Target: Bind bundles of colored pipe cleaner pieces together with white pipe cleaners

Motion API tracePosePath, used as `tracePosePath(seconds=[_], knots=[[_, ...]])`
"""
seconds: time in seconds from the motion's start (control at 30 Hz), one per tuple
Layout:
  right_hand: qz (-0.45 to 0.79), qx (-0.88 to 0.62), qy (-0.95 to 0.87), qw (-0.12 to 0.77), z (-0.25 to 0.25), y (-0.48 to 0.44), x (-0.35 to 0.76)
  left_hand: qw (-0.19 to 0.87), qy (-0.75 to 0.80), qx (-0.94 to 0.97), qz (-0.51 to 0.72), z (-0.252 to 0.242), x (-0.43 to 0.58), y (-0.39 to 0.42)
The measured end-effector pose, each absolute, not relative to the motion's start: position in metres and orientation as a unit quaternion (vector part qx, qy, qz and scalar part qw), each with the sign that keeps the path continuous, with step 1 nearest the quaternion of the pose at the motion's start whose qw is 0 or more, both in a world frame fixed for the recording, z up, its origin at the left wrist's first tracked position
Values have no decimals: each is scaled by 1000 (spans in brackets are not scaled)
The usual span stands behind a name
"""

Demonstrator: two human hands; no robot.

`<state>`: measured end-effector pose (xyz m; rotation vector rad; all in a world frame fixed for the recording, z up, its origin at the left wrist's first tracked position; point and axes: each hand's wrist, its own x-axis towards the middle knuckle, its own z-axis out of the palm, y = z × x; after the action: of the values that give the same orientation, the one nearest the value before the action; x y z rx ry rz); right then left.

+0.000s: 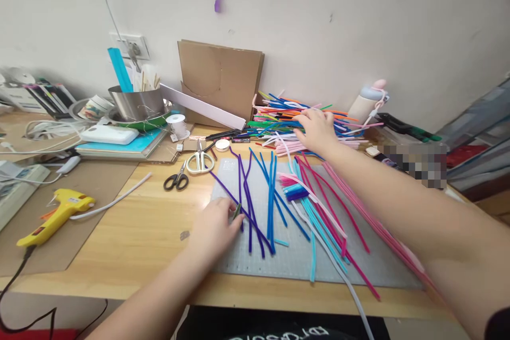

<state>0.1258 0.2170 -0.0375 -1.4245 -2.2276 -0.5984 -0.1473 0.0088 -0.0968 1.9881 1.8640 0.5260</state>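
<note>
My left hand (217, 226) rests at the left edge of the grey cutting mat (247, 264), fingers curled around a short dark green piece (237, 211). Beside it lie several purple pipe cleaners (249, 202). Blue pipe cleaners (271, 196) lie in the mat's middle, with light blue pipe cleaners (319, 223) and dark pink pipe cleaners (354, 223) further right. A small bundle of cut pink and blue pieces (295, 189) sits among them. My right hand (319, 132) reaches onto the mixed pile of pipe cleaners (274, 103) at the back, fingers apart, tips partly hidden.
Black scissors (176, 180) and white-handled scissors (200, 162) lie left of the mat. A yellow glue gun (56, 215) is at far left. Cardboard (219, 77) leans on the wall beside a metal pot (137, 103). A bottle (366, 103) stands behind at right.
</note>
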Motion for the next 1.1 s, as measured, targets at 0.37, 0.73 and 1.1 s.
tracePosePath(seconds=[0.37,0.73,1.1], knots=[[193,-588,-772,145,-64,107,173,213,658,666,279,-81,-158,7],[257,-629,-712,175,-113,130,131,464,525,514,496,-78,-92,46],[480,-499,-659,293,-57,93,118,536,498,429,530,-90,-118,56]])
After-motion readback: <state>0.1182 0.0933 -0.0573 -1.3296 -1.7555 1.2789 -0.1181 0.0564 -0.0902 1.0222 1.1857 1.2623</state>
